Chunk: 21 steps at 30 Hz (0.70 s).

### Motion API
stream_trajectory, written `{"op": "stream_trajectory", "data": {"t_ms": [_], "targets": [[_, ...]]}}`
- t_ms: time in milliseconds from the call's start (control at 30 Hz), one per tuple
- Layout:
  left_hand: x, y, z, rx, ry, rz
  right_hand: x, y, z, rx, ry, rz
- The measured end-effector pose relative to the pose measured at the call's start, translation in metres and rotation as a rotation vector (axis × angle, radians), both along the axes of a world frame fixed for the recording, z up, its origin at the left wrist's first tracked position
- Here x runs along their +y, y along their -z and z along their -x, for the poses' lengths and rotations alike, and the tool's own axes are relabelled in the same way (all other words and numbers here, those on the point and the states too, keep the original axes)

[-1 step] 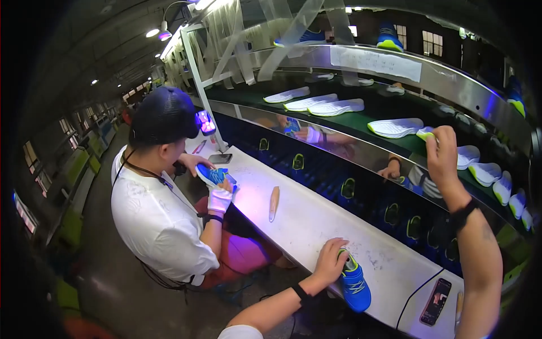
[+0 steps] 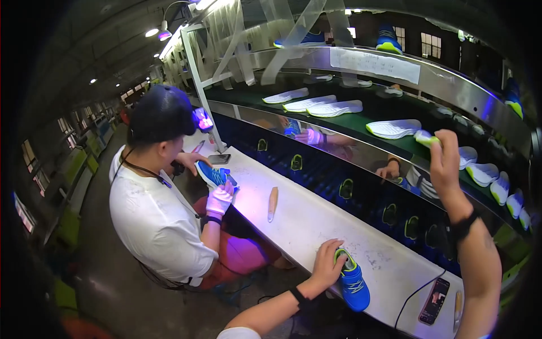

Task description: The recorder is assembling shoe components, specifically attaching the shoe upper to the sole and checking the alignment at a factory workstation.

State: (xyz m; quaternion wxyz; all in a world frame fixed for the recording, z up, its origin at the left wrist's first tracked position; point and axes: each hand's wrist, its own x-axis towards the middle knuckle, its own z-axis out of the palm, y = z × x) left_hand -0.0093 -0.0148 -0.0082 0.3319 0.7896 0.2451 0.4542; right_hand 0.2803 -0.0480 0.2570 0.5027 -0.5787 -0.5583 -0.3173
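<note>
Blue with a lime-green lining, a small sports shoe (image 2: pixel 353 282) lies on its side at the near edge of the white workbench (image 2: pixel 316 220). The person's left hand (image 2: pixel 327 265) rests on its heel end, fingers curled around the collar in a loose clasp. The right hand (image 2: pixel 446 164) is raised well above the bench, up by the green conveyor shelf (image 2: pixel 395 113), and its fingers are pinched shut on a small pale-green piece (image 2: pixel 424 138); what that piece is cannot be told. A dark band sits on each wrist.

White soles (image 2: pixel 395 129) lie in a row along the shelf, and more run off to the right. On the bench, near the right forearm, a phone (image 2: pixel 433 301) lies with a black cable running to it. Further along the bench lies a slim tan tool (image 2: pixel 272 203), apart from everything else.

At the far end sits a co-worker (image 2: pixel 158 220) in a white shirt and dark cap, holding another blue shoe (image 2: pixel 213 173) under a violet lamp (image 2: pixel 202 120), with a white glove on one hand. A second phone (image 2: pixel 219 159) lies just beyond that shoe.
</note>
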Motion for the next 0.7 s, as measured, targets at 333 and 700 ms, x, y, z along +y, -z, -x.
{"op": "stream_trajectory", "data": {"t_ms": [333,700], "targets": [[-0.042,-0.022,-0.012,0.372,0.539,-0.763,-0.257,0.111,0.109,0.557,-0.095,0.215],[-0.136,-0.086,-0.061,-0.211,0.693,0.576,-0.295,0.153,0.131,0.848,-0.32,0.274]]}}
